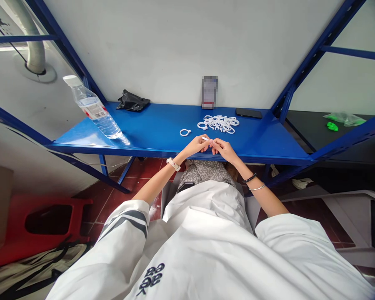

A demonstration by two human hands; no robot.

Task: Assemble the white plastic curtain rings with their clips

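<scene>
Both hands met just over the front edge of the blue table, close above the person's lap. The left hand had its fingers closed on a small white piece, which stuck out a little above the fingertips. The right hand faced it with its fingers drawn together and touching the left fingertips; whether they also gripped the piece was too small to tell. A pale wristwatch sat on the left wrist, and a dark beaded bracelet and a thin bangle on the right forearm. Just behind the hands lay a pile of white rings, and a single white ring lay apart from it to the left. Farther left a clear water bottle with a white cap stood on the table, leaning in the wide view. A crumpled black bag rested by the back wall, a blurred card stood upright against the wall behind the pile, and a dark phone lay flat to its right. On a dark surface beyond the right frame post lay green items, and a red stool stood on the floor at the lower left.
</scene>
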